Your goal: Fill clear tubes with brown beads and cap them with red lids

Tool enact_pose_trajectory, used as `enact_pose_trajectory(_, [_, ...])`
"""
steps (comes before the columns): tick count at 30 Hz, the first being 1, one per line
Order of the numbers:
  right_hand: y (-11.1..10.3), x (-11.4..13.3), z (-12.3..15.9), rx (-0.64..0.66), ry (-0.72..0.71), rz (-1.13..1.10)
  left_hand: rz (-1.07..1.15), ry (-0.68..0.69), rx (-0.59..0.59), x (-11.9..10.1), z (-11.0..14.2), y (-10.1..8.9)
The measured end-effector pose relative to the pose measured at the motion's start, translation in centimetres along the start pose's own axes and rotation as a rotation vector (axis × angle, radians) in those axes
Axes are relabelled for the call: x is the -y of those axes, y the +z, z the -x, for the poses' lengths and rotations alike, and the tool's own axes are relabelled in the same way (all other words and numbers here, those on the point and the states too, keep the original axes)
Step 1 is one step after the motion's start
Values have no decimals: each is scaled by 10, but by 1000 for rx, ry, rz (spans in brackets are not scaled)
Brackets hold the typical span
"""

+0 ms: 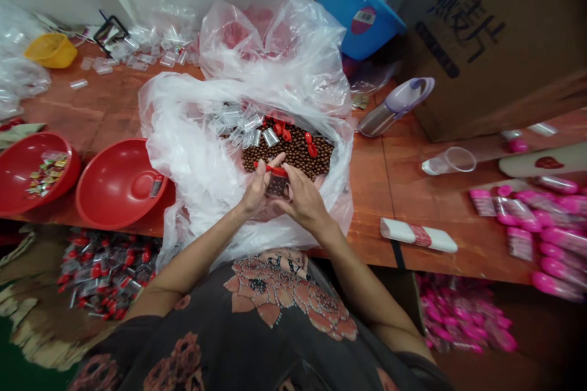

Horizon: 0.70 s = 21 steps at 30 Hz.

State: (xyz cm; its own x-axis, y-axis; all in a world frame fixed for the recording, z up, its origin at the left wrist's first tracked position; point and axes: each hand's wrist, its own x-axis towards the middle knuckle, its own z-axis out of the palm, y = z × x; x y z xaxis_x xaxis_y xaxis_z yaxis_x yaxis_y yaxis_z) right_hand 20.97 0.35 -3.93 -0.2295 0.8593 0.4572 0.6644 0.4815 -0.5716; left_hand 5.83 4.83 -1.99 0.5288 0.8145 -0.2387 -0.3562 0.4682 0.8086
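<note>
Over plastic bag (183, 134), red-topped container (277, 186) is being grasped by fingers of left hand (255, 191) and right hand (302, 195), presumably so spills are being caught.

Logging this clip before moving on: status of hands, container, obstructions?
Left hand, right hand: both on small clear container. Brown balls inside; red cap at top, seating unclear. Loose red caps beyond; no obstruction seen.

A blue tub (351, 12) sits beside a large cardboard box (499, 36), a purple-topped bottle (389, 109) near both.
</note>
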Motion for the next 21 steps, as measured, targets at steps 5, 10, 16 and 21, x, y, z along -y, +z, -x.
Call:
enact_pose_trajectory(5, [-2,1,3,-65,108,-54,212,-100,55,-14,10,10])
enact_pose_trajectory(10, [-7,5,6,-34,-22,8,170,-190,-55,-17,10,14])
enact_pose_trajectory(16, [1,11,16,-75,20,53,-20,-188,-238,-7,8,22])
enact_pose_trajectory(21, [-7,15,21,-46,71,27,-61,-155,-245,4,7,29])
